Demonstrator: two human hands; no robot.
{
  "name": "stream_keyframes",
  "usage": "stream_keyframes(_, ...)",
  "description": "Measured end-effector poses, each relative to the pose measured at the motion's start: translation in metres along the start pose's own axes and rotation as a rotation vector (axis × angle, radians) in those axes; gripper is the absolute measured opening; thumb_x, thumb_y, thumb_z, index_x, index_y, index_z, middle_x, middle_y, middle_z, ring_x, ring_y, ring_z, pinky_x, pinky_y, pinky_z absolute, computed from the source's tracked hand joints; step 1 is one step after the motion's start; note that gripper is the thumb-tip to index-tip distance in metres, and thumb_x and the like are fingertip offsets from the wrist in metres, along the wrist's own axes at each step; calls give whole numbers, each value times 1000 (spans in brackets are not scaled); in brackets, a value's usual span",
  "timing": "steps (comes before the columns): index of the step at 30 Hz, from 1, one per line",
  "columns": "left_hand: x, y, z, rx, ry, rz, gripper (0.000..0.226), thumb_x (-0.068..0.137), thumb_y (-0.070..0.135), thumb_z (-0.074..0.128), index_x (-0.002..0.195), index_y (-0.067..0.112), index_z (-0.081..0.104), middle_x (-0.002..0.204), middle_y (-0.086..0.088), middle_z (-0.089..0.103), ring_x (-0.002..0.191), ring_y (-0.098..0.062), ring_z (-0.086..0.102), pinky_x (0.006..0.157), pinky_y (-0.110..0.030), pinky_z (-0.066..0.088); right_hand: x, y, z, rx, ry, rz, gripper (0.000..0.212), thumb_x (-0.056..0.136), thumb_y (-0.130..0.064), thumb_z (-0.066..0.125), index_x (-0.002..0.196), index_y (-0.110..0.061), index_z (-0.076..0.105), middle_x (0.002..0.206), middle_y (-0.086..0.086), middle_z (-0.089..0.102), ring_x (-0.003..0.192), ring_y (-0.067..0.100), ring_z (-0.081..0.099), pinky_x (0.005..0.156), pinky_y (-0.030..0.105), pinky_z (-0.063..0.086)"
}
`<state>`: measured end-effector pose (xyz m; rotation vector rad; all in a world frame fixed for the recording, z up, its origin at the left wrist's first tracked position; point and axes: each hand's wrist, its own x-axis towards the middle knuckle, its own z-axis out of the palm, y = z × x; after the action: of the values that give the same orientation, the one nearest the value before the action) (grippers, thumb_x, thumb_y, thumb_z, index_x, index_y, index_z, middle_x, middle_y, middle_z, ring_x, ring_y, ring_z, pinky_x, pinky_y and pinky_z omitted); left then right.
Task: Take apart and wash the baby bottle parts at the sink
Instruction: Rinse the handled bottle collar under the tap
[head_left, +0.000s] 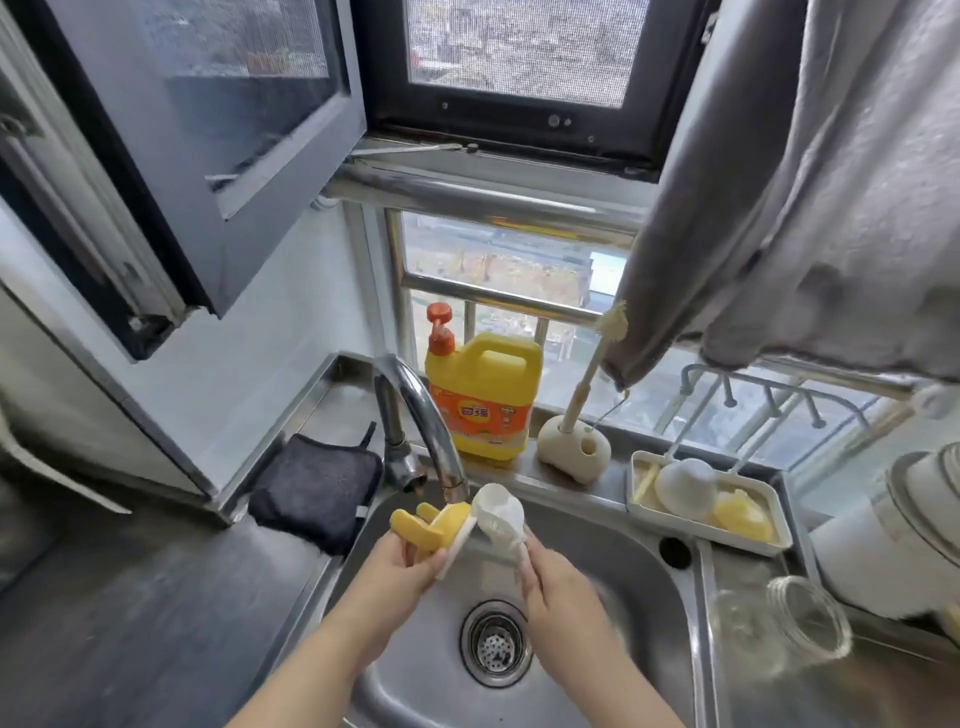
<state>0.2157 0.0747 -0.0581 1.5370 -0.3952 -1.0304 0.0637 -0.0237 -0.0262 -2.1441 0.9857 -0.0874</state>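
— So, head view, the only one: where are the bottle parts?

— Mid-frame, just under the faucet spout (422, 415), over the steel sink (644, 582). The left hand (400, 564) has its fingers curled round a yellow handle ring (423, 527), a collar with two stubby grips. The right hand (553, 582) pinches the stem of a white sponge brush (500, 514), whose head lies against the ring.

— Both hands clamped, then?

— Yes, each on its own piece. I cannot tell whether water is running.

— How will that ring handle?

— Light, stiff plastic, I'd judge, and slick once soapy. Best held by one grip or across the collar, leaving the inner thread free for the brush. The brush head looks soft and will squash; its thin stem gives the control.

— And the rest of the bottle?

— A clear glass bottle body (795, 618) lies on its side on the counter at lower right; fragile and slippery, so take it round the body. The white tray (675, 519) at right holds a white domed cap (685, 486) and another yellow piece (740, 514).

— Soap?

— Yellow detergent jug (483, 395) on the sill behind the faucet.
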Motion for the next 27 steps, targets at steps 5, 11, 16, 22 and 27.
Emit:
stream_keyframes(5, 0, 3, -6, -22, -83, 70, 25, 88, 2, 62, 110, 13, 61, 108, 5, 71, 104, -4, 63, 85, -17, 48, 11, -24, 5, -202, -83, 1, 67, 98, -21, 29, 134, -68, -1, 104, -2, 57, 95, 22, 57, 75, 33, 43)
stream_keyframes(11, 9, 3, -24, -27, -78, 85, 32, 91, -4, 56, 111, 20, 59, 108, 13, 68, 98, 9, 61, 80, -6, 45, 20, -30, 16, -266, -103, 0, 53, 101, -24, 29, 140, -58, 18, 113, -1, 60, 104, 22, 55, 80, 34, 45)
stream_keyframes(16, 13, 1, -33, 7, -144, 81, 30, 91, 0, 58, 115, 18, 58, 111, 11, 65, 102, 6, 59, 85, -7, 45, 30, -27, 21, -86, 29, 17, 53, 96, -11, 38, 140, -39, 40, 102, -1, 54, 98, 19, 55, 83, 36, 46)
stream_keyframes(22, 18, 8, -40, -11, -189, 86, 31, 84, 16, 68, 113, 12, 58, 109, 1, 68, 108, -10, 59, 97, -23, 43, 21, -35, 22, -178, 12, -78, 52, 96, -17, 39, 138, -46, 38, 105, -3, 58, 100, 18, 55, 79, 36, 47)
stream_keyframes(27, 16, 11, -36, 27, -305, 93, 31, 77, 20, 66, 105, 11, 58, 97, 8, 68, 100, -7, 62, 88, -15, 44, 36, -24, 13, -35, 99, 54, 46, 99, -24, 38, 137, -50, 38, 113, -2, 61, 106, 19, 54, 81, 33, 46)
